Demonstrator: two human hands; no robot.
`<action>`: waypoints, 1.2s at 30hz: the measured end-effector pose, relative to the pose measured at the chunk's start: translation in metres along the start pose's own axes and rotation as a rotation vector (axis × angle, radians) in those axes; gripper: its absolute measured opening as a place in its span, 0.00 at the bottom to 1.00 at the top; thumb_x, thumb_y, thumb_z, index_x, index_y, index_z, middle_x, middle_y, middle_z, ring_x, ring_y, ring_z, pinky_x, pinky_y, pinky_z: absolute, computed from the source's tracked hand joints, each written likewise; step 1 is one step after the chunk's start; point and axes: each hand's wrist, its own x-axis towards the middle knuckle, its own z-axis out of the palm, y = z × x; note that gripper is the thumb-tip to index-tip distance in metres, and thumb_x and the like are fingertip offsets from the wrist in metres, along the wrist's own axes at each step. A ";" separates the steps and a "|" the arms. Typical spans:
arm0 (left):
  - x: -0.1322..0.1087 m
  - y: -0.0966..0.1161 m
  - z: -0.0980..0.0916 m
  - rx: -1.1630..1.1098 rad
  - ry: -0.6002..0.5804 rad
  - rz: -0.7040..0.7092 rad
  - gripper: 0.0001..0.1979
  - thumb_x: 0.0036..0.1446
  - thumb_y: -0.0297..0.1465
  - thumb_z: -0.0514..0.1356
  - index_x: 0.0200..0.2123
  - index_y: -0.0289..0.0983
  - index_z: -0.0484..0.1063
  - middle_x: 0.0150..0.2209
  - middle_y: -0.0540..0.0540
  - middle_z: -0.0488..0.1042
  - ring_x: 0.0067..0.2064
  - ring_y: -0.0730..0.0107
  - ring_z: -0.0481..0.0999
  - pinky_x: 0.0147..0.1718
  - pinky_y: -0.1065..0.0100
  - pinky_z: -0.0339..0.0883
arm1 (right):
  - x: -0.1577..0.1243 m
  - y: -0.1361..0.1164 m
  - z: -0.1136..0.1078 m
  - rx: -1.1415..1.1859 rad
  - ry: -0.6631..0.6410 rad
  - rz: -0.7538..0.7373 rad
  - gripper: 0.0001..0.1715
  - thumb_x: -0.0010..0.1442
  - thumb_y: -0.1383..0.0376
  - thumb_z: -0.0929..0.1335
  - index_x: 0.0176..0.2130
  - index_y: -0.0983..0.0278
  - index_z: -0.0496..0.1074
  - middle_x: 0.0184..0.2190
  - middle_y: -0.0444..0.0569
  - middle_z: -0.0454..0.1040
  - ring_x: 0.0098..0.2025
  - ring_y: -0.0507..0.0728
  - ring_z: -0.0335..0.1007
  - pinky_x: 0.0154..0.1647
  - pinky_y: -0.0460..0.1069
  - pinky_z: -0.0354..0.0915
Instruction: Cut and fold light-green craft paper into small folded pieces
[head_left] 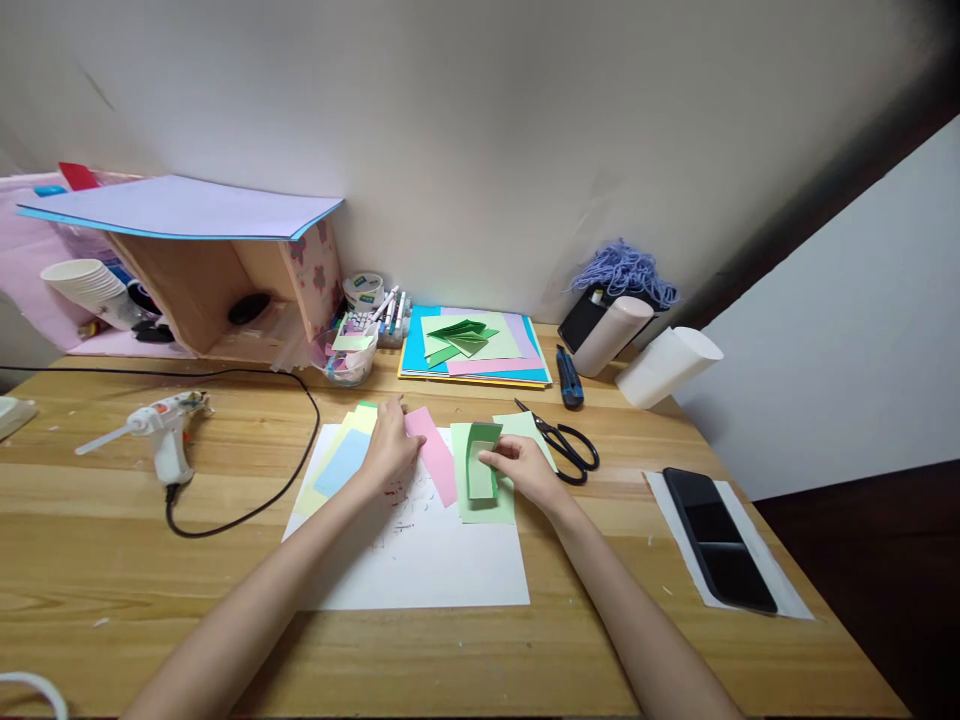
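Observation:
My right hand [523, 466] pinches a folded green paper strip [482, 483] at its right edge, thumb and fingertips closed on it. That strip is over a pale green sheet [465, 512]. My left hand [390, 447] is over the back of a white sheet [450, 575], thumb and fingers apart. Its thumb meets the edge of a pink paper strip [435, 462], and the other fingertips reach toward the back. Beside that hand lie a blue paper piece [343, 463] and a pale yellow one [324, 478]. Black-handled scissors [574, 450] rest right of the green papers.
A hot glue gun [169, 440] with its black cable is at left. Behind are an open box [206, 290], a tub of scraps [346, 362], markers [391, 315] and stacked coloured paper [420, 370]. A utility knife [569, 378], white roll [667, 368] and phone [720, 540] are at right.

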 end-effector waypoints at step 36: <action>-0.031 0.063 -0.012 -1.074 -0.594 -0.187 0.23 0.52 0.44 0.57 0.45 0.34 0.70 0.41 0.41 0.75 0.42 0.62 0.73 0.41 0.65 0.63 | 0.005 -0.019 0.035 0.020 -0.173 -0.163 0.13 0.51 0.60 0.67 0.35 0.66 0.74 0.34 0.47 0.74 0.38 0.57 0.70 0.41 0.51 0.64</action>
